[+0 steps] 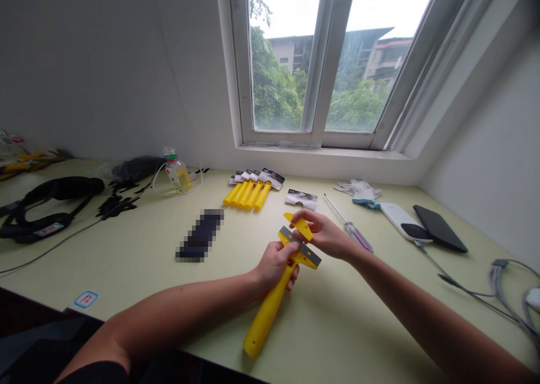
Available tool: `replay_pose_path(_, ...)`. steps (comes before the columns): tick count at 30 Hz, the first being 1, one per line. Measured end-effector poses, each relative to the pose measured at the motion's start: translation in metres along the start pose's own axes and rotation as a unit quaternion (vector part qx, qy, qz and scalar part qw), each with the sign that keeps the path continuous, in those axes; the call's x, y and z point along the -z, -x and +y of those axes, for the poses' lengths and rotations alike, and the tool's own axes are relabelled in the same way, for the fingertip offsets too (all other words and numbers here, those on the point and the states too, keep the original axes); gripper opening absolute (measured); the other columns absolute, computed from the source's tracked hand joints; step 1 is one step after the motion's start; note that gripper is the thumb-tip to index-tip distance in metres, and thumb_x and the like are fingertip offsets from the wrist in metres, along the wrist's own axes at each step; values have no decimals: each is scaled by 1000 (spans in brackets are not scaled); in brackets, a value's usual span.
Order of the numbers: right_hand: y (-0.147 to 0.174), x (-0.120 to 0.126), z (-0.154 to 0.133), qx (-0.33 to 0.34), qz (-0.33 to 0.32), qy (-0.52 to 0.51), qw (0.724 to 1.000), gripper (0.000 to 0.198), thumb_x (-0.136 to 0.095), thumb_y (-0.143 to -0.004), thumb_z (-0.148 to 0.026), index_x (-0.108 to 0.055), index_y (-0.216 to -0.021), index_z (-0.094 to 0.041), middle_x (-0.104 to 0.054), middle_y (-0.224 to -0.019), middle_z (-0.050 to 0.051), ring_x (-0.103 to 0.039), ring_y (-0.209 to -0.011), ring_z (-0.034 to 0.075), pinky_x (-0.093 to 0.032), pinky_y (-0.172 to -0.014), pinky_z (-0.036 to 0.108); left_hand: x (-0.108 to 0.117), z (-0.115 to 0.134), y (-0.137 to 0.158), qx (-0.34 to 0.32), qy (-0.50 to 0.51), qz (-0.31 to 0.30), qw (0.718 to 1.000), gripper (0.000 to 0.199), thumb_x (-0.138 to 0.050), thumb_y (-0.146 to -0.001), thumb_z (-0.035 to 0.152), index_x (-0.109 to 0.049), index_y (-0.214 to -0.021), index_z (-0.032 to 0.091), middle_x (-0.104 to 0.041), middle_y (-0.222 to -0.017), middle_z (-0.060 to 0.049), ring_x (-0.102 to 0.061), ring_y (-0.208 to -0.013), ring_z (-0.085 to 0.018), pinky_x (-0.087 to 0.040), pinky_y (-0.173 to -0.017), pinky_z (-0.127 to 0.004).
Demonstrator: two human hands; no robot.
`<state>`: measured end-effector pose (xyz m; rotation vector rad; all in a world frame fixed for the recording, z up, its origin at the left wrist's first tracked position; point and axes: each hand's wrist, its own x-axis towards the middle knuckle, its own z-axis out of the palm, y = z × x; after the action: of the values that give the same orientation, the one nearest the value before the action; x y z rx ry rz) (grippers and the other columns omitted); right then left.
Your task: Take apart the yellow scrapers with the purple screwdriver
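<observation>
A yellow scraper (270,311) is held in the middle of the scene, its neck clamped in the closed left hand (276,265), with the thumb pressed on the grey blade (311,254). A small yellow cover (304,229) is pinched between the thumb and fingers of the right hand (327,235), just beyond the blade (whether the two are touched together cannot be told). At the far left, yellowish liquid is contained in the lower part of a clear bottle (180,177), which is looped by a pale cable (198,188). The scraper's handle is pointed toward the near edge of the table (346,322). Tabletop is seen between the left forearm and a pixelated dark rectangle (200,235); on the right, movement is bounded by a screwdriver (356,234) and a white device (403,221), set near a dark slab (440,227).
</observation>
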<state>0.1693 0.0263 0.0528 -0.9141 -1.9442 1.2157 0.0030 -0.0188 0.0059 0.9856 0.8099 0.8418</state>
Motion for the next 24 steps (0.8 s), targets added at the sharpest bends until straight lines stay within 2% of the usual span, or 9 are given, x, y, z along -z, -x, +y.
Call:
replay_pose_path(3,2,12,-5,21,-19,17,999,27,-58,-85,-31,-60,-110,-20,-63,-116,8,-63,-100,21,-52,-83,35,1,0,0,3,1,1,1000,40,-61,-80,55,-50,-75,17,-51,-43,3,-40,-28,-9,-31,-30,-20)
replay_pose_path(5,4,21,-10,19,-33,32,999,31,-52,-88,-30,-62,-115,-21,-65,-119,9,-62,-103,21,-51,-81,34,1,1,0,7,3,-2,1000,40,-61,-80,55,-50,-75,16,-52,-44,2,-41,-28,-9,-31,-30,-20)
replay_pose_path(10,10,43,-22,9,-11,52,999,38,-52,-89,-38,-68,-115,-16,-71,-91,8,-59,-70,16,-48,-66,31,1,3,-1,8,7,-1,1000,41,-62,-78,55,-51,-73,16,-52,-44,2,-41,-28,-9,-30,-29,-20)
replay_pose_path(14,13,53,-25,5,6,45,999,38,-56,-88,-44,-72,-106,-14,-67,-85,8,-55,-67,15,-46,-63,30,0,3,0,8,12,-4,1000,40,-62,-78,54,-50,-72,16,-51,-44,2,-41,-28,-9,-31,-30,-20)
replay_pose_path(17,15,53,-27,-3,39,33,999,42,-64,-84,-43,-66,-117,-17,-62,-79,4,-53,-63,13,-46,-58,28,0,3,1,10,11,-2,1000,40,-61,-78,54,-49,-70,16,-52,-46,1,-42,-29,-9,-31,-30,-20)
replay_pose_path(19,15,51,-30,-6,45,7,999,56,-66,-84,-39,-50,-135,-23,-60,-79,1,-54,-60,12,-46,-56,28,1,3,1,2,12,-8,1000,39,-61,-79,53,-49,-71,16,-51,-46,2,-42,-29,-9,-31,-30,-20)
replay_pose_path(21,16,49,-34,-25,35,-13,999,67,-65,-84,-35,-36,-144,-29,-60,-82,0,-56,-58,12,-47,-55,28,2,2,2,-5,14,-18,1000,38,-61,-80,51,-50,-73,15,-52,-47,2,-43,-30,-9,-32,-31,-20)
replay_pose_path(22,16,48,-35,-38,29,-15,999,67,-65,-84,-33,-35,-143,-30,-60,-83,0,-57,-58,12,-48,-55,28,2,3,2,-5,15,-22,1000,37,-61,-81,50,-51,-75,15,-52,-49,2,-43,-30,-9,-33,-31,-20)
replay_pose_path(24,17,48,-38,-57,15,-12,998,53,-64,-83,-33,-45,-132,-26,-60,-80,-1,-57,-57,12,-48,-54,28,2,3,3,-2,16,-31,999,36,-59,-83,49,-53,-80,14,-53,-51,2,-44,-32,-9,-34,-33,-19)
